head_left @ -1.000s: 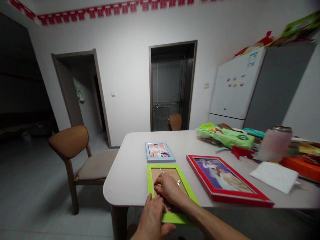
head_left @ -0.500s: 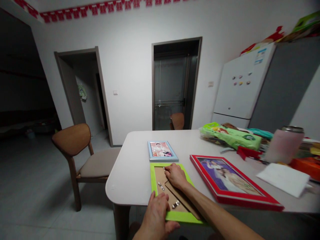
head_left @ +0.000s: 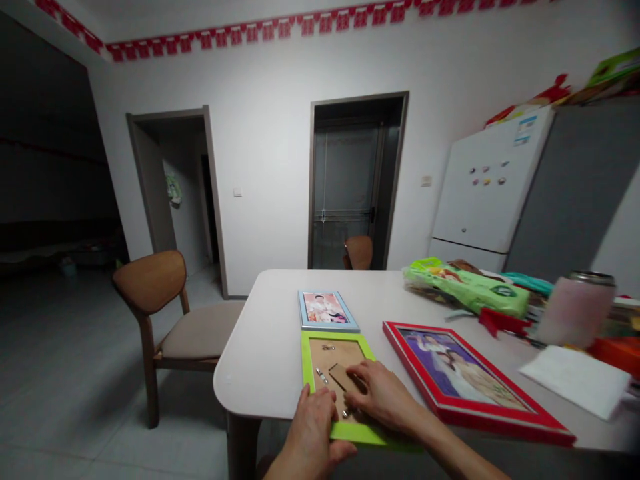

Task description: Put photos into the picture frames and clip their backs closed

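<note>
Fingers of the left hand (head_left: 313, 430), at the bottom centre of the view, are curled over the lower left corner of a lime green frame (head_left: 307, 363), with the thumb at its near edge, gripping it there. The green frame lies back side up, its near end reaching past the front edge of the white tabletop (head_left: 265, 360). Its brown backing board (head_left: 320, 357) carries small metal clips (head_left: 322, 375) and a narrow brown support leg (head_left: 343, 377). The right hand (head_left: 383, 393) is over the lower right part of the board, its fingers bent down at the support leg; whether they pinch it or only press on it, I cannot tell.

Just beyond the green frame, near the centre of the view, lies a light blue framed photo (head_left: 327, 311), picture side up. To the right of the right hand a larger red framed photo (head_left: 463, 373) lies face up, apart from the green frame. Further toward the right edge are a folded white sheet (head_left: 575, 380), a pink jar (head_left: 575, 313) with a metal rim, and a green packet (head_left: 470, 287). A wooden chair (head_left: 150, 280) stands at the left of the tabletop.
</note>
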{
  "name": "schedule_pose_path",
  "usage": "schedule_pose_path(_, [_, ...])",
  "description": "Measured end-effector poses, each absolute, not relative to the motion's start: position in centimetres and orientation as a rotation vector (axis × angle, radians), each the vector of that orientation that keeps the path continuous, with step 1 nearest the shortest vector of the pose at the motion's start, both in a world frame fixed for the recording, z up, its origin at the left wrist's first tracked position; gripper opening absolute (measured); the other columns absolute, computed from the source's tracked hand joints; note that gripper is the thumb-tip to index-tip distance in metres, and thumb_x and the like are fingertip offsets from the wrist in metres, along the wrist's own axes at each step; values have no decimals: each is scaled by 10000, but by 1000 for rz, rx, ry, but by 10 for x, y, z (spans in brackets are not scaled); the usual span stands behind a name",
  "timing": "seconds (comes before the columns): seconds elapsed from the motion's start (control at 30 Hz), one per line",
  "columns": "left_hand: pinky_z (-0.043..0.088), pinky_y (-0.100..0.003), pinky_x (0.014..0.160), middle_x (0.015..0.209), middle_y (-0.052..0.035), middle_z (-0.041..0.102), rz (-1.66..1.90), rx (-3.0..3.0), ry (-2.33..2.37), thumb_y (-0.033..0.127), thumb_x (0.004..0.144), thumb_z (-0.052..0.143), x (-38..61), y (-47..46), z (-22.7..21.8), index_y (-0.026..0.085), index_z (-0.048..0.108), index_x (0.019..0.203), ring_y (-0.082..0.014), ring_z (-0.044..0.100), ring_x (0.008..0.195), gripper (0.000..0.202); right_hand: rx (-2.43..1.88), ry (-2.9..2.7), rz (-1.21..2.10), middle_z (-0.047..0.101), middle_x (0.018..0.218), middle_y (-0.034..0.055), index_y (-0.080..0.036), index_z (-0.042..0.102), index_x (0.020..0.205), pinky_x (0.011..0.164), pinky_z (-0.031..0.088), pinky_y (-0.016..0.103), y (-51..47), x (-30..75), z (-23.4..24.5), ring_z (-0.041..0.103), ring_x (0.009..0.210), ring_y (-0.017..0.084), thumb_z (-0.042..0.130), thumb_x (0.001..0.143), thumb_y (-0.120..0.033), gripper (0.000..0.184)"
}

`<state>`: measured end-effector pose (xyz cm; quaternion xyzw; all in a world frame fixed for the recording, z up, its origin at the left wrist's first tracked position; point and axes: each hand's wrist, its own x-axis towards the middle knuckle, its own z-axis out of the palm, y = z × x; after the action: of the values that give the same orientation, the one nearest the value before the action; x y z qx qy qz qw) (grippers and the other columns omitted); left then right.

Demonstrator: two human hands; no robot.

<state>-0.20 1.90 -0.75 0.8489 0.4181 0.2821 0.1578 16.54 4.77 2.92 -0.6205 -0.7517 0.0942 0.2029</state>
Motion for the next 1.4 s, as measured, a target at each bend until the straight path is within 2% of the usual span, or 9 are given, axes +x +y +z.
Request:
schedule_pose_path(0.2, [203,-524,975,1239,-177,407,758,2354,1236,181,491,735,-3,16,-1,135,509,932,-298,341,1161,498,-1686,-2070,285,604,870,74,-176,611,888,641,364,214,37,163,33,546,755,157,472,650,-266,290])
schedule_pose_path(0.33, [229,-485,982,1320,-186,279,872,2239,1194,164,503,712,-2,18,-1,129,440,1084,-292,234,1219,643,-1686,-2071,269,600,798,63,-185,631,773,593,364,203,44,163,40,542,672,142,466,642,-253,221])
schedule_pose_path(0.43, [269,-411,983,1330,-168,267,1079,2040,1174,160,616,603,-1,24,0,125,374,1157,-243,253,1219,588,-1717,-2053,194,595,799,68,-186,638,763,594,371,207,44,161,55,535,677,151,479,629,-254,219])
schedule_pose_path(0.57, [356,-317,918,1149,-104,503,1352,1689,1160,146,693,475,-10,39,10,148,418,1074,-183,460,1072,385,-1665,-2039,234,586,833,71,-189,640,827,625,389,216,36,140,74,534,719,165,506,626,-287,261])
schedule_pose_path(0.67, [450,-267,768,966,-48,602,1388,1446,1127,146,695,446,-32,50,16,167,434,995,-156,579,865,301,-1515,-2066,314,579,878,73,-195,614,933,681,395,235,33,126,73,529,772,174,497,664,-339,327])
schedule_pose_path(0.8, [468,-216,532,685,21,630,1292,1271,1207,145,681,454,-73,57,14,164,414,975,-131,606,582,297,-1546,-2027,291,576,955,98,-165,564,1036,763,382,267,41,147,51,526,855,190,410,739,-345,380])
schedule_pose_path(0.9, [445,-194,490,631,32,616,1291,1260,1303,119,673,450,-95,60,7,157,419,955,-120,596,541,286,-1820,-1951,167,575,962,134,-116,549,1056,783,373,287,51,180,32,533,879,212,420,728,-314,405])
schedule_pose_path(1.07, [450,-203,542,698,0,623,1260,1342,1493,94,678,443,-107,65,-1,146,438,946,-132,605,612,272,-2045,-1930,112,597,923,159,-91,495,1106,734,388,304,59,205,11,555,858,238,436,704,-310,461])
schedule_pose_path(1.4, [338,-295,838,983,-75,567,1068,1676,1950,129,700,470,-111,55,0,161,412,1096,-201,500,968,402,-2036,-1850,171,614,944,169,-75,455,1128,700,382,282,66,206,10,573,852,235,422,661,-194,483])
